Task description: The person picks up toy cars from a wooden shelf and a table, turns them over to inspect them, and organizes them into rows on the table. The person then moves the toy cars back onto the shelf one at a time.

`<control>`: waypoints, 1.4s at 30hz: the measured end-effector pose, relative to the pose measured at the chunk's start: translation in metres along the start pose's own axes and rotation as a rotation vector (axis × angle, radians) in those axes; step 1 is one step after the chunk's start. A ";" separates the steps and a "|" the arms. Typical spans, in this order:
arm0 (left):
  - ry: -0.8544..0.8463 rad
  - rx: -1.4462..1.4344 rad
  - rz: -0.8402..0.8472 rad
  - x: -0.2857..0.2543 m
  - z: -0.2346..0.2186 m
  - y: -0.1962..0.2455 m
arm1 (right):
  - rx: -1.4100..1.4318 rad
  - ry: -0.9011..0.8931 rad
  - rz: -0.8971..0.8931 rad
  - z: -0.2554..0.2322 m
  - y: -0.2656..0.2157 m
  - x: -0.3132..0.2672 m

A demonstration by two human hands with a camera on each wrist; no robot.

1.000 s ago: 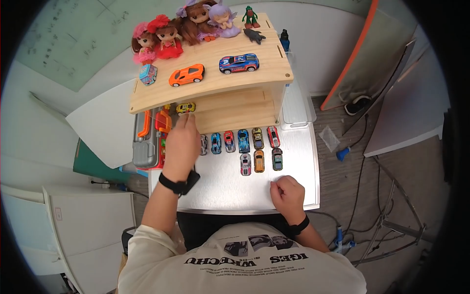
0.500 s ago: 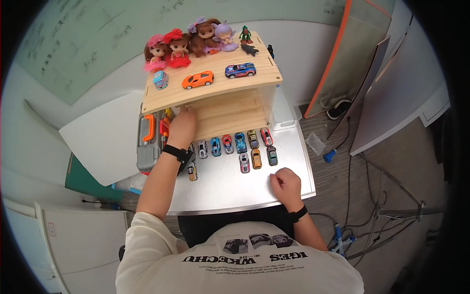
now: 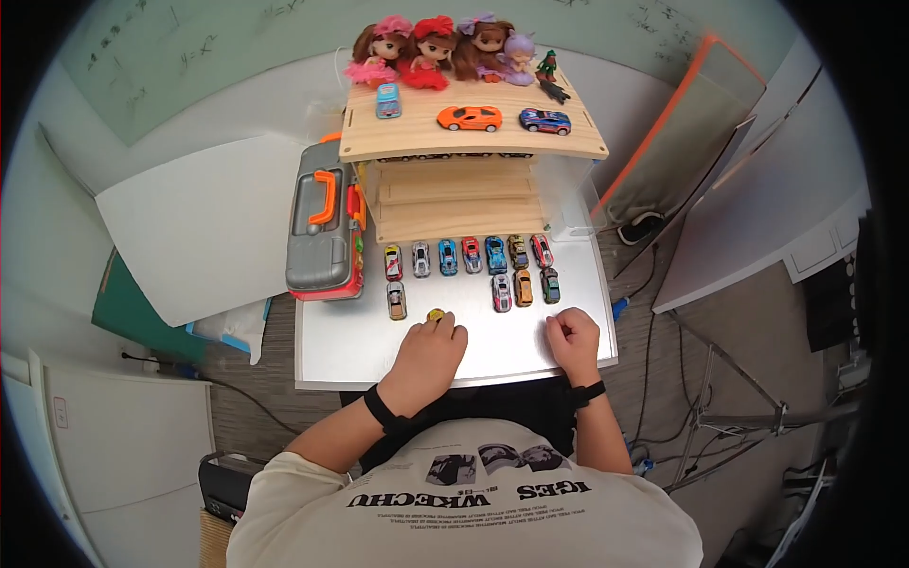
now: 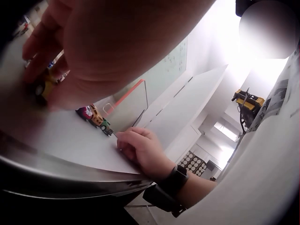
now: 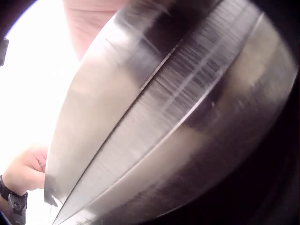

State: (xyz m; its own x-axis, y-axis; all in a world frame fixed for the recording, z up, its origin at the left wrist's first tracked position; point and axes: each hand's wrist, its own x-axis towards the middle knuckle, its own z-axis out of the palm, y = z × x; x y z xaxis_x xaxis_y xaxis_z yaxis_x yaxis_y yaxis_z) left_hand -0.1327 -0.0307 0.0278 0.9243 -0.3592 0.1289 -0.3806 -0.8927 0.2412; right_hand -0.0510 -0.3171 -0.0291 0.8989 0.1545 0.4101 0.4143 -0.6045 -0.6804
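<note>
In the head view my left hand point(image 3: 430, 358) pinches a small yellow toy car point(image 3: 436, 314) over the front part of the metal table. The left wrist view shows the same car point(image 4: 43, 88) between thumb and fingers, most of it covered by them. My right hand point(image 3: 573, 341) rests at the table's front right with its fingers loosely curled, holding nothing. Several toy cars form a row point(image 3: 471, 256) before the shelf. Nearer me stand a tan-topped car point(image 3: 397, 300) at left and three others, one of them orange point(image 3: 523, 287), at right.
A two-level wooden shelf point(image 3: 426, 140) stands at the back, carrying dolls point(image 3: 431, 57), an orange car point(image 3: 470, 117) and a blue car point(image 3: 544, 120) on top. To its left lies a grey toolbox point(image 3: 317, 248) with an orange handle. The metal table point(image 3: 346, 341) ends just before my body.
My left hand has drawn back from inside the shelf's left side to the table front, bringing the yellow toy car. The right hand stays near the table's front right. The head view has shifted.
</note>
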 end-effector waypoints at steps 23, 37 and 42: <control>0.276 0.157 -0.053 0.015 0.011 -0.039 | -0.039 0.013 0.057 0.002 -0.002 0.001; 0.483 0.017 -0.113 -0.006 -0.003 -0.021 | 0.030 0.031 0.007 0.002 0.005 -0.002; 0.667 -0.261 -0.344 -0.032 0.027 -0.033 | 0.017 0.044 -0.020 0.003 0.007 -0.002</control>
State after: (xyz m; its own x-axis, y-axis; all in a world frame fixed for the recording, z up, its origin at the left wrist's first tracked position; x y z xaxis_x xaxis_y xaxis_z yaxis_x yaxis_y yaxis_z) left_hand -0.1488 0.0033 -0.0098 0.8103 0.2377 0.5357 -0.1474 -0.8020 0.5789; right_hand -0.0500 -0.3189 -0.0367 0.8834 0.1320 0.4496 0.4349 -0.5879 -0.6821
